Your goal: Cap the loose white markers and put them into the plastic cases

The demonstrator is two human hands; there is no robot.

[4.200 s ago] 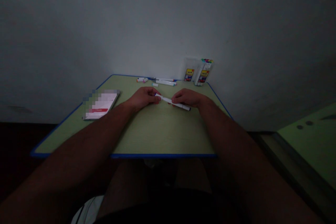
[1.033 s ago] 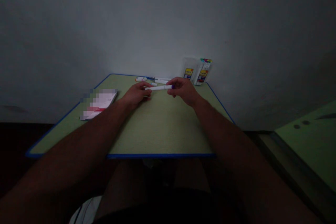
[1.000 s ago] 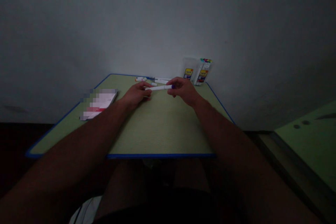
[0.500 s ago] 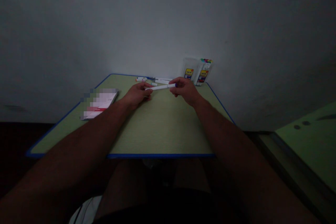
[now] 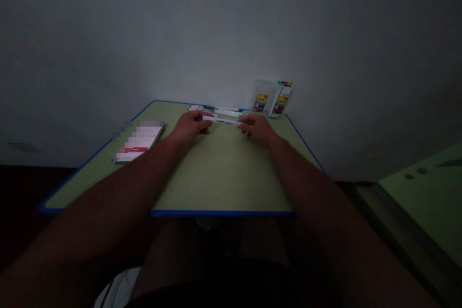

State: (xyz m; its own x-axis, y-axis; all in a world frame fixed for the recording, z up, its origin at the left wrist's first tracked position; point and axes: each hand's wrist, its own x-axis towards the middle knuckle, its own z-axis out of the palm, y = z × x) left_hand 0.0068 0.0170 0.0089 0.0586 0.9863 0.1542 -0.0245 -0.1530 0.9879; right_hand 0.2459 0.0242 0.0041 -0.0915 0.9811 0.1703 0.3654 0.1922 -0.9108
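Observation:
A white marker pen [image 5: 221, 121] lies level between my two hands above the green table [image 5: 216, 178]. My left hand [image 5: 189, 127] pinches its left end, fingers closed. My right hand [image 5: 257, 128] pinches its right end, fingers closed too. Just beyond the hands, several other white markers [image 5: 225, 111] lie loose near the table's far edge. The light is dim and small details are hard to make out.
Two clear marker packs [image 5: 273, 98] stand at the far right corner against the wall. A white and red booklet [image 5: 138, 140] lies at the table's left. The table has a blue rim. A second green surface [image 5: 426, 192] shows at the right.
The marker has turned level and sits a little lower and further from me. My right hand has slid to its right end, and the purple tip no longer shows.

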